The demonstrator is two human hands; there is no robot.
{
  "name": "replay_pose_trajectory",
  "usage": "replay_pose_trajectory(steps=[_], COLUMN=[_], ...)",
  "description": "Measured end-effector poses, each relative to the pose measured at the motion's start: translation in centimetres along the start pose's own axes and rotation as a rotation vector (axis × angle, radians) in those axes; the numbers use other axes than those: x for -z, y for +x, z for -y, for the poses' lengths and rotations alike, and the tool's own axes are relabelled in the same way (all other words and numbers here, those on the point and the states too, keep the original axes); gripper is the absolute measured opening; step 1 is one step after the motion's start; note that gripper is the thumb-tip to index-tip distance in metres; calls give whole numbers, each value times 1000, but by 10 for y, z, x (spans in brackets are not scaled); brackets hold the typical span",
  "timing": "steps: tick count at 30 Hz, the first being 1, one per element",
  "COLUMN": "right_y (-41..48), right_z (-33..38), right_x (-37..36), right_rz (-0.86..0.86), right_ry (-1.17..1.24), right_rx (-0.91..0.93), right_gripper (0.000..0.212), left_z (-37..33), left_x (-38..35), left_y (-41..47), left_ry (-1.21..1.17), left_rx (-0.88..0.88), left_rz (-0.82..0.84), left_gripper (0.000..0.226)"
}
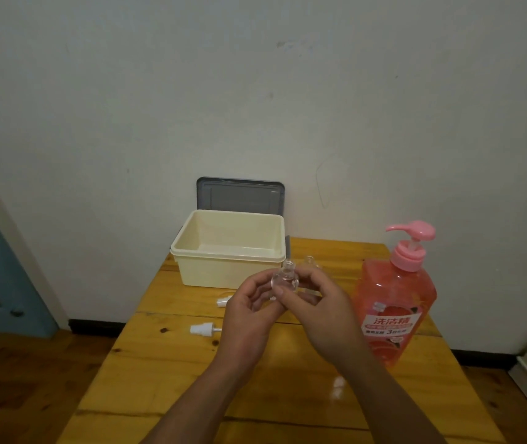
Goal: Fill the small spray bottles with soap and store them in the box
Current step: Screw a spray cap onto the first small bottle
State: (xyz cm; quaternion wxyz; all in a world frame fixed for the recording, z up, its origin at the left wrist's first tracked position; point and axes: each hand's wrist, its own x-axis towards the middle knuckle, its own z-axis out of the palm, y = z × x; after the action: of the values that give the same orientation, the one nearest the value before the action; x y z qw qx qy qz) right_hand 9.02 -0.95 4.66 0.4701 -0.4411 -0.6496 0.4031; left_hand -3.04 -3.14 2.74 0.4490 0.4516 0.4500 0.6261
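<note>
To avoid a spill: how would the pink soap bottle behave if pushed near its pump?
The pink soap bottle looks nearly full, so probably heavy. It stands tall near the table edge; a high push might tip it.

The bottle (283, 280) gripped between the left hand (249, 315) and the right hand (323, 312) is clear and colourless. Just behind the grip, the box (211, 267) is pale cream and the lid (239, 200) is dark grey. To the right of the grip, the soap bottle (396, 302) is coral pink, with a lighter pink pump (412, 238) and a white label (392, 325) lettered in red. Left of the grip lie a white spray cap (203, 330) and a second spray cap (223, 302), also white. Under the grip, the table (159, 363) is honey-yellow wood, streaked with grain and dark knots.
</note>
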Motion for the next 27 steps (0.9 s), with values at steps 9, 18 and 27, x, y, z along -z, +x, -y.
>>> replay_pose_trajectory(steps=[9,18,27], right_y=[1,1,-2], right_z=[-12,-18,-19], right_x=[-4,-3,0], right_rz=[-20,-50,-58], right_ry=[9,48,42], right_rx=[-24,-57,-67], right_gripper=[20,24,25], left_z=[9,25,48], left_x=[6,44,73], left_y=[-2,3,21], left_ry=[72,367,896], left_rx=[21,-38,-12], left_rz=[-8,-5,-238], left_gripper=[37,46,35])
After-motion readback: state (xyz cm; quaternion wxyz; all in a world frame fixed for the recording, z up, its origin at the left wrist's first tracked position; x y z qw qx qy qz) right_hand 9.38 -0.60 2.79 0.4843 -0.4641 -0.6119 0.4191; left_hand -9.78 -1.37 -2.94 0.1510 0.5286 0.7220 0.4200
